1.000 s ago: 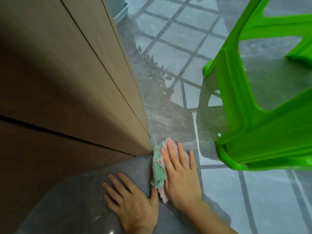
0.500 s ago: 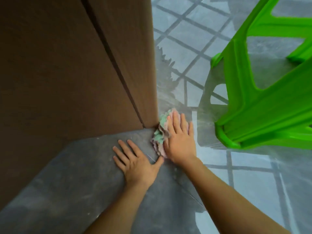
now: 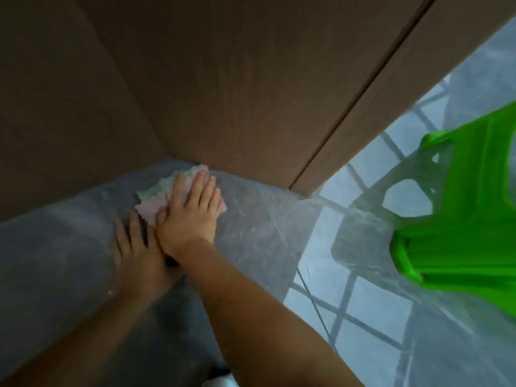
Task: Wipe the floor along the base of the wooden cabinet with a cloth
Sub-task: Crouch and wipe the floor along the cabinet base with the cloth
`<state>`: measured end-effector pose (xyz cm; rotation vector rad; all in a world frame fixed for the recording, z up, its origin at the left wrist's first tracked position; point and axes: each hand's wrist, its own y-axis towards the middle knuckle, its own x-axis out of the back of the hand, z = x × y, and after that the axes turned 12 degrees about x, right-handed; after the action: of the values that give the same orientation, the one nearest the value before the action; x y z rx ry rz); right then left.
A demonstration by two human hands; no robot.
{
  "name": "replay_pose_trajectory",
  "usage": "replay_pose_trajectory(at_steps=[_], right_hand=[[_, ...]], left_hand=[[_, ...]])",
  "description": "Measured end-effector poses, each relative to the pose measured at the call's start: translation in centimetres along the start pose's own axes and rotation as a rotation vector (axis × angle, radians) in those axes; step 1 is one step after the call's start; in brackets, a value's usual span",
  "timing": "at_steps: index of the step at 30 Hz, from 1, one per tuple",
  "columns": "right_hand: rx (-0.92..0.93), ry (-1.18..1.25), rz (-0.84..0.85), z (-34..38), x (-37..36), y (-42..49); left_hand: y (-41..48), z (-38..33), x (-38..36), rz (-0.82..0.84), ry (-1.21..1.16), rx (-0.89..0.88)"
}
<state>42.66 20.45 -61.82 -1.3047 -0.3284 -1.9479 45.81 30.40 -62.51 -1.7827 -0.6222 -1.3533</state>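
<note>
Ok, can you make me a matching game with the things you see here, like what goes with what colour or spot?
Things:
1. cloth
2. stool
3. cabinet
4. left hand

Descriptions:
A. bright green, on the floor to the right
B. brown wood, standing up behind the hands
C. pink and pale green, under the right hand
D. flat on the grey floor, holding nothing

Pairs: 1-C, 2-A, 3-B, 4-D
</note>
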Motion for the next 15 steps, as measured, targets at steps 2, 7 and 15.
replay_pose_trajectory(at_steps=[2,7,15], right_hand=[[0.157,-0.089,0.061,-1.8,0.7,0.0],[0.088,-0.305,0.049,-12.7,4.3,-6.2],[-0.700,-0.123,-0.192,-13.7,5.0,-10.2]], left_hand=[[-0.4,0.6,-0.2,0.002,0.014,0.017],[-0.5,0.6,-0.9,-0.004,0.016,0.019],[-0.8,0.6,-0.2,0.008,-0.018,0.016]])
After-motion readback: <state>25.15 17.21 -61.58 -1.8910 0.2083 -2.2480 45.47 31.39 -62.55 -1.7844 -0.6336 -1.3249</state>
